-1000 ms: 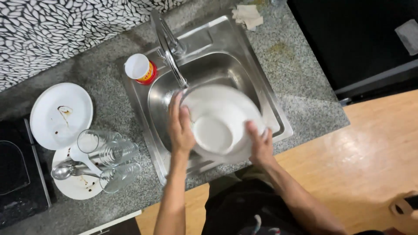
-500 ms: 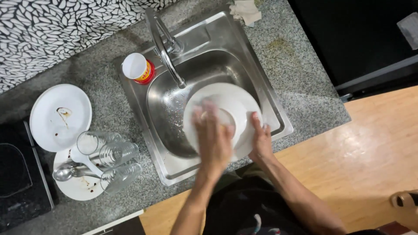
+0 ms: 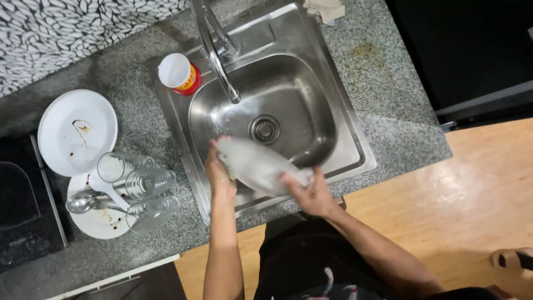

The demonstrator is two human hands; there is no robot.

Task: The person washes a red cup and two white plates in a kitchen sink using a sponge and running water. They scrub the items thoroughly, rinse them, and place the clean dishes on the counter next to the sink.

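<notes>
You held a white plate [image 3: 261, 166] tilted over the near part of the steel sink [image 3: 355, 144], gripped at both ends: your left hand [image 3: 217, 169] was closed on its left rim with what looked like a small sponge tucked under the fingers, though the blur left that uncertain, and your right hand [image 3: 311, 191] was clamped on its lower right rim. The plate looked wet, so I judged the main risk was a slip; with it tipped edge-down, a loose grip on either side could have let it drop onto the basin floor near the drain [image 3: 264, 129] and chip. The faucet spout [image 3: 222, 72] hung just above and behind the plate, so lifting or turning it carelessly could have knocked the rim against metal.

To your left, the granite counter [image 3: 388, 83] was crowded. Three clear glasses [image 3: 139, 186] lay on their sides, partly on a dirty plate [image 3: 100, 222] that also carried a spoon [image 3: 80, 204] and a white ladle-like spoon [image 3: 102, 186]; a swing of your left elbow could have set them rolling. A second stained white plate [image 3: 78, 130] lay beyond them. A red tub with a white lid [image 3: 179, 73] stood on the sink's back ledge, beside the faucet, and a crumpled cloth [image 3: 327, 8] lay at the far corner.
</notes>
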